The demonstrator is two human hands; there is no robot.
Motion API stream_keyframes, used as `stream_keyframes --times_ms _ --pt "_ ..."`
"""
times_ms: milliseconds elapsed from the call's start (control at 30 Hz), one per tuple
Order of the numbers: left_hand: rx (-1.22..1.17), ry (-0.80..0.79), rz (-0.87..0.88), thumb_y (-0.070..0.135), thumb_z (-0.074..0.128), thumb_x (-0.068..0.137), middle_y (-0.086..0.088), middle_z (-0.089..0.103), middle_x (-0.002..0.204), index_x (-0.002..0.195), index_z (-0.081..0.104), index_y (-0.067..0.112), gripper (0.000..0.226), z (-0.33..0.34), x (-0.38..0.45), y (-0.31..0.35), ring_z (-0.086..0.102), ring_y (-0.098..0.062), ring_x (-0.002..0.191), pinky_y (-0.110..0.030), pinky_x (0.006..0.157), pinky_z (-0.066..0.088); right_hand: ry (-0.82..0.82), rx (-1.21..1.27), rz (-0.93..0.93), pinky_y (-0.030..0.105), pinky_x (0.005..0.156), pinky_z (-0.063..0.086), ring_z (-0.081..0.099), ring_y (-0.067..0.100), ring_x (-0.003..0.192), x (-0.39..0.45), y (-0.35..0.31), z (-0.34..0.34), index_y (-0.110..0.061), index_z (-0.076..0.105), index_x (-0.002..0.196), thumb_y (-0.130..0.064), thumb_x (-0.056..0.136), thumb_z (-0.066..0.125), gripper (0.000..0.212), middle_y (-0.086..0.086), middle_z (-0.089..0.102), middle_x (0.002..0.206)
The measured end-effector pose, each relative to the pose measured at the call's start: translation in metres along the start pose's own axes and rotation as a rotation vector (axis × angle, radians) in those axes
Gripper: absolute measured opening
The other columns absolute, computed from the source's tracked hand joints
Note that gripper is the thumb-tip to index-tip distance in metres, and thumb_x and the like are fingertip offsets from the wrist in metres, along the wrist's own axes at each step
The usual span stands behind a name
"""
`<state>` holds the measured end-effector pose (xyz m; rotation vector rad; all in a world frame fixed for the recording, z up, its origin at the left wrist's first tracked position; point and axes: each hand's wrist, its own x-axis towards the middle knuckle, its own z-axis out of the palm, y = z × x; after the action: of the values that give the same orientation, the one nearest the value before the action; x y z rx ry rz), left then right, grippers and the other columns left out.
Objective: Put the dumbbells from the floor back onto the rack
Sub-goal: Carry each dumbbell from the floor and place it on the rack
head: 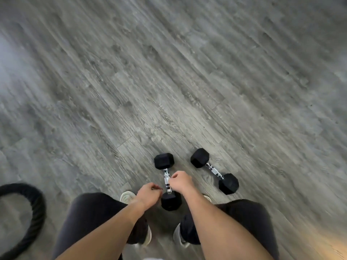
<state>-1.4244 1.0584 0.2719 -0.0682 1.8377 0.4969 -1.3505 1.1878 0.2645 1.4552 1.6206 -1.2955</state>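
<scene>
Two dumbbells are seen on the floor [169, 72]. The nearer dumbbell [167, 182] lies between the loosely curled, empty left hand [149, 192] and right hand [181, 182]. The second dumbbell [214, 170] lies beyond the right hand.

Grey wood-grain plank floor [169, 72], boards running diagonally, blurred toward the edges. Pale glare far left of the floor's middle, warm orange glow at its lower right corner. Thick black rope loop [28, 212] lying at its lower left.

Black-headed, chrome-handled dumbbells [168, 182]; grey wood-grain floor [169, 72]; dark trousers [88, 212]; black loop [28, 212].
</scene>
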Motion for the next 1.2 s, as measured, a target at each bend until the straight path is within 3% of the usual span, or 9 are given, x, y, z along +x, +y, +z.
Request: stream_keyframes --times_ms 167,267,367,500,633,733,867,1033,1200 --pt "0.086 0.001 -0.095 0.009 0.056 0.078 -0.007 0.067 0.073 0.069 0.06 0.019 0.015 0.043 0.143 -0.034 0.058 -0.022 0.064 -0.025 0.062 0.048 -0.022 0.027 0.095 0.034 0.087 0.049 0.061 0.029 0.103 0.148 0.037 0.066 -0.021 0.066 0.092 -0.031 0.084 0.059 0.015 0.006 0.068 0.105" --pt "0.221 -0.039 -0.121 0.012 0.056 0.076 -0.011 0.069 0.073 0.06 0.058 0.018 0.017 0.061 0.194 -0.047 0.066 -0.026 0.068 -0.027 0.056 0.051 -0.02 0.103 0.154 0.033 0.095 0.047 0.06 0.029 0.116 0.207 0.058 0.104 -0.015 0.059 0.118 -0.037 0.083 0.064 0.042 0.007 0.065 0.12" --pt "0.284 -0.153 -0.163 0.011 0.051 0.08 -0.012 0.07 0.076 0.081 0.07 0.012 0.019 0.075 0.231 -0.055 0.071 -0.028 0.074 -0.037 0.064 0.06 -0.08 0.174 0.154 0.032 0.093 0.049 0.064 0.029 0.112 0.247 0.07 0.135 -0.01 0.065 0.115 -0.039 0.082 0.068 0.044 0.008 0.069 0.11" --pt "0.368 -0.213 -0.172 0.012 0.052 0.089 -0.014 0.072 0.113 0.114 0.068 0.006 0.031 0.077 0.252 -0.051 0.07 -0.029 0.104 -0.036 0.078 0.057 -0.118 0.283 0.14 0.029 0.088 0.048 0.066 0.027 0.109 0.265 0.068 0.149 -0.008 0.066 0.114 -0.027 0.088 0.07 0.033 0.011 0.071 0.112" --pt "0.275 -0.322 -0.159 0.021 0.057 0.088 -0.009 0.071 0.1 0.112 0.061 0.016 0.025 0.075 0.204 -0.042 0.071 -0.029 0.091 -0.043 0.08 0.058 -0.068 0.303 0.176 0.028 0.084 0.044 0.063 0.028 0.112 0.227 0.056 0.129 -0.008 0.06 0.121 -0.027 0.091 0.065 0.035 0.01 0.068 0.118" --pt "0.217 -0.347 -0.164 0.021 0.068 0.084 -0.006 0.066 0.105 0.133 0.047 0.022 0.054 0.067 0.145 -0.039 0.067 -0.023 0.088 -0.035 0.071 0.056 -0.018 0.353 0.208 0.023 0.063 0.041 0.063 0.021 0.08 0.169 0.049 0.099 -0.019 0.06 0.102 -0.021 0.088 0.065 0.015 -0.002 0.066 0.085" --pt "0.206 -0.4 -0.136 0.025 0.077 0.081 -0.005 0.066 0.117 0.131 0.053 0.003 0.059 0.047 0.061 -0.011 0.064 -0.019 0.113 -0.029 0.1 0.049 -0.017 0.366 0.242 0.024 0.052 0.039 0.058 0.018 0.063 0.072 0.023 0.049 -0.019 0.059 0.083 -0.018 0.081 0.069 0.01 0.0 0.061 0.068" --pt "0.213 -0.397 -0.049 0.039 0.072 0.083 0.006 0.068 0.094 0.111 0.067 0.019 0.035 0.011 -0.083 0.038 0.062 -0.005 0.079 -0.012 0.063 0.047 -0.067 0.383 0.197 0.025 0.051 0.041 0.051 0.016 0.05 -0.063 -0.03 -0.007 -0.018 0.059 0.08 -0.014 0.077 0.064 0.007 0.003 0.058 0.064" --pt "0.163 -0.357 0.029 0.026 0.059 0.093 -0.006 0.071 0.115 0.112 0.067 0.013 0.024 -0.022 -0.217 0.07 0.064 -0.02 0.113 -0.02 0.089 0.046 -0.089 0.388 0.174 0.027 0.051 0.043 0.05 0.016 0.048 -0.195 -0.085 -0.048 -0.017 0.06 0.079 -0.012 0.08 0.062 0.006 0.001 0.057 0.059"
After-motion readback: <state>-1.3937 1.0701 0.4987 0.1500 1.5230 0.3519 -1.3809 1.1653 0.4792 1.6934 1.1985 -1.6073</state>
